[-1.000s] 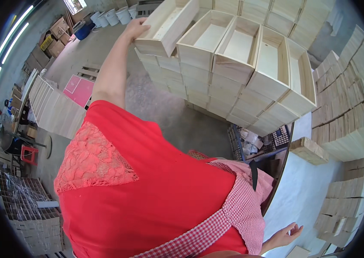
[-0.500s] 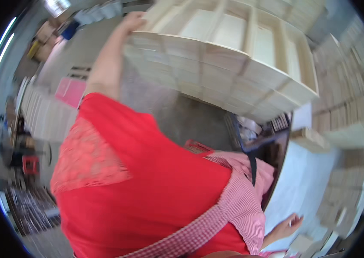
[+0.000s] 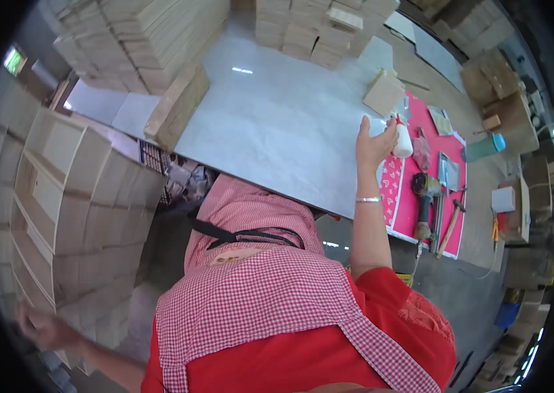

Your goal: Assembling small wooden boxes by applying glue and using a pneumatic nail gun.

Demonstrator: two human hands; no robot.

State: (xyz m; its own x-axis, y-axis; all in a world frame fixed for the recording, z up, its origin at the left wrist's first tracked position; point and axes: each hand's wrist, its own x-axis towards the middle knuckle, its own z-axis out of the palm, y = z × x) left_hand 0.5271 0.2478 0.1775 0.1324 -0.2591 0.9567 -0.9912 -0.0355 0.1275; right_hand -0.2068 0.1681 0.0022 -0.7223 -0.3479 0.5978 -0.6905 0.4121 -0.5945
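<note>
Grey bench (image 3: 277, 124) now ahead: right hand (image 3: 374, 145) has swung from the stacked wooden boxes (image 3: 60, 196) to close on a white glue bottle (image 3: 402, 141), left hand (image 3: 44, 327) blurred, grip unclear.

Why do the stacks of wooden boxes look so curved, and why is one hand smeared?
Head view: the fisheye lens bends the stacked wooden boxes toward the dark rim; the left hand is motion-blurred; the right hand at the white bottle is sharp; glare spots mark the grey table.
</note>
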